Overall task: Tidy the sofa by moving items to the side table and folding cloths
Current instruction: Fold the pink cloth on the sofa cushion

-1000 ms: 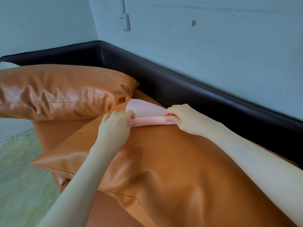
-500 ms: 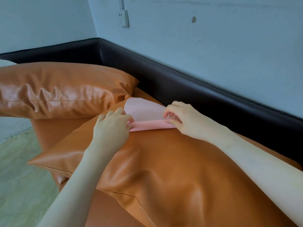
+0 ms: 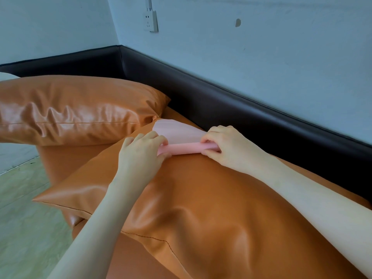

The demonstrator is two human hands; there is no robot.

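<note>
A pink cloth (image 3: pixel 177 135) lies on the far end of a large orange leather cushion (image 3: pixel 201 198) on the sofa. Its near edge is rolled into a narrow pink tube between my hands, and the flat pale part spreads behind the roll. My left hand (image 3: pixel 141 156) pinches the roll's left end. My right hand (image 3: pixel 225 147) grips the right end, fingers curled over it. The cloth's far corner tucks toward the gap between the two cushions.
A second orange cushion (image 3: pixel 76 109) lies at the left rear. A black padded sofa back (image 3: pixel 251 115) runs along the blue wall, which carries a socket (image 3: pixel 151 21). Pale green floor (image 3: pixel 24 218) shows at the left.
The pink roll has grown thicker as both hands turned it away from me. The view has shifted slightly; the hands stay on the roll's ends.
</note>
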